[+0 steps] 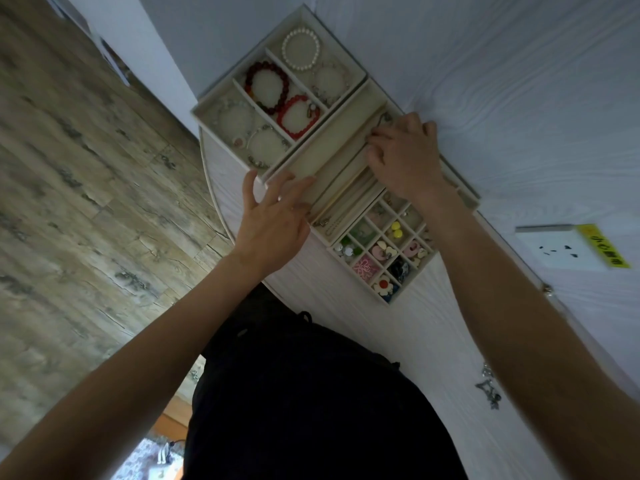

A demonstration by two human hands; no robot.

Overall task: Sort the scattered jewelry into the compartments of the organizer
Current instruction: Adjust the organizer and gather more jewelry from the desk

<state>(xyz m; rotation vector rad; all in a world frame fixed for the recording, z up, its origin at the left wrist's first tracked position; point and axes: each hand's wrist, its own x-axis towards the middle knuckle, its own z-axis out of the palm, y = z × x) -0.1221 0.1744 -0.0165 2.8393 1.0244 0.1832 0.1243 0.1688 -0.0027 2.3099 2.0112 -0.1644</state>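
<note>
Small metal piece [384, 118], likely a necklace, at far end of long-slot tray [332, 143]; right hand [403, 157] pinches it, grip narrow. Left hand [273, 216] flat, fingers spread, steadying tray's near end. Bracelet tray [277, 98] and earring grid [381, 244] flank it on white counter [381, 341]. Step: laying chain into slot. Next likely calls for straightening it, then fetching loose silver jewelry [488, 386] near counter edge.

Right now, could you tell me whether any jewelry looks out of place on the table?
Yes: a small silvery metal jewelry piece lies loose on the white wood-grain table, apart from the beige compartment trays, beside the person's right forearm. Everything else visible sits inside compartments.
</note>
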